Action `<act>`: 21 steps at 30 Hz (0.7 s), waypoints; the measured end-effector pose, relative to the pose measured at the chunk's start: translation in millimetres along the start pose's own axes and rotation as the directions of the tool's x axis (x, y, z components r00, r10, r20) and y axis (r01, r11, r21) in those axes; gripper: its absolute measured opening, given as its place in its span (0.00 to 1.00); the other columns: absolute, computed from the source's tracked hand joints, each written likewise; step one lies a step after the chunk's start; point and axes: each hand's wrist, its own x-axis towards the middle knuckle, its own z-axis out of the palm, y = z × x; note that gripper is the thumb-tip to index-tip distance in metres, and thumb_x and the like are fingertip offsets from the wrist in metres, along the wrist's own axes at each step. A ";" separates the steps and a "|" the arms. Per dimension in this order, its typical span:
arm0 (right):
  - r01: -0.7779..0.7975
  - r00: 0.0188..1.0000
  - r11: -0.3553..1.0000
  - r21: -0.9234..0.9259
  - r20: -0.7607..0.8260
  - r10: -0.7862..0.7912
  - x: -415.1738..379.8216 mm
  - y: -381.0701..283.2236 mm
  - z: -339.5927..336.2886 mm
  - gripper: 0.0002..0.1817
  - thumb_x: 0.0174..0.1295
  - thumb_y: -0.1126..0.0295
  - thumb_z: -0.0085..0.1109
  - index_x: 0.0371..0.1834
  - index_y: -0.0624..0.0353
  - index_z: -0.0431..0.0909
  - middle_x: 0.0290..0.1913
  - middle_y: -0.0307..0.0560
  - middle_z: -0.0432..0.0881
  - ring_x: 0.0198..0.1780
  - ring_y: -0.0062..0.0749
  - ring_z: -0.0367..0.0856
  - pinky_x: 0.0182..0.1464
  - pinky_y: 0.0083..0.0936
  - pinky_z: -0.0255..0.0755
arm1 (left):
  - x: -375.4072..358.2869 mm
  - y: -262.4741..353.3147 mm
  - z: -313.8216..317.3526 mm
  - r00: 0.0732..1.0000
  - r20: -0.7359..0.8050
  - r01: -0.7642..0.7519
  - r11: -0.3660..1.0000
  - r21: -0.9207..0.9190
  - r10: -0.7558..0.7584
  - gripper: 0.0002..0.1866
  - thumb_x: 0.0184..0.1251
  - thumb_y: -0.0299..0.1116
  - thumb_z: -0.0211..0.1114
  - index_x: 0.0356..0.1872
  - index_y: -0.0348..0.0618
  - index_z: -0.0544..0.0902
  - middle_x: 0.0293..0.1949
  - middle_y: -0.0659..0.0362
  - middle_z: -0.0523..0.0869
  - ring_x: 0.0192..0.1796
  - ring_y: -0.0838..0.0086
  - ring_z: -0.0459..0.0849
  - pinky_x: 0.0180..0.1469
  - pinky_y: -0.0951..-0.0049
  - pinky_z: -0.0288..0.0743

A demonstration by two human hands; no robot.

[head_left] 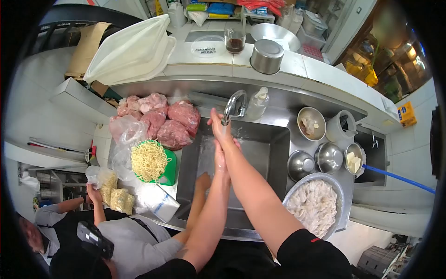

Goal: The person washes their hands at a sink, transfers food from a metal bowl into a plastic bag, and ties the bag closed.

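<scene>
Both of my hands are pressed together beneath the curved metal faucet (234, 104), over the steel sink (260, 139). My right hand (219, 129) lies on top, its fingers stretched out beside the spout. Under it, my left hand (222, 156) is partly hidden, with its fingertips showing around the far side of the right hand. The skin looks wet. A clear pump bottle (258, 104) stands just right of the faucet. Within the left side of the sink is a co-worker's hand (202, 181), below my left forearm.
Left of the sink are bags of raw meat (174, 123), noodles (149, 160) on a green container and a white packet (162, 204). At right stand metal bowls (302, 166) and a large basin (341, 197) of pale pieces. A co-worker (134, 246) stands close at left.
</scene>
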 end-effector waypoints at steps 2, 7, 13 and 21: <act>0.215 0.976 0.946 -0.242 0.032 -0.213 -5.0 -6.7 4.6 0.25 0.72 0.53 0.58 0.20 0.57 0.84 0.16 0.48 0.80 0.20 0.37 0.80 0.23 0.35 0.67 | -18.8 -15.9 50.9 0.957 -0.288 0.020 0.983 0.184 0.034 0.31 0.82 0.61 0.45 0.61 0.43 0.77 0.55 0.49 0.84 0.52 0.64 0.85 0.51 0.67 0.82; 0.676 0.687 0.308 -0.670 0.421 -0.593 3.6 13.0 -4.2 0.16 0.67 0.53 0.60 0.26 0.47 0.87 0.21 0.46 0.82 0.27 0.52 0.83 0.29 0.47 0.75 | -23.4 -44.3 95.8 0.751 -0.535 0.120 0.718 0.686 0.386 0.27 0.75 0.54 0.63 0.55 0.37 0.78 0.45 0.52 0.86 0.43 0.66 0.86 0.47 0.68 0.82; 0.292 0.938 0.823 -0.487 -0.022 -0.346 -26.6 19.5 4.3 0.16 0.71 0.55 0.57 0.44 0.56 0.86 0.40 0.54 0.87 0.43 0.48 0.87 0.45 0.38 0.78 | 40.2 50.1 48.4 0.904 -0.413 0.133 0.848 0.513 0.108 0.31 0.74 0.62 0.58 0.57 0.41 0.77 0.46 0.46 0.85 0.40 0.60 0.87 0.41 0.61 0.83; -0.108 0.979 0.786 0.609 -0.070 0.189 -75.3 3.7 6.4 0.08 0.73 0.68 0.63 0.35 0.58 0.82 0.19 0.39 0.78 0.12 0.22 0.71 0.11 0.24 0.60 | 40.0 62.3 2.3 0.978 0.087 0.198 0.976 -0.095 -0.190 0.30 0.78 0.65 0.47 0.63 0.54 0.79 0.55 0.50 0.86 0.54 0.52 0.84 0.58 0.43 0.78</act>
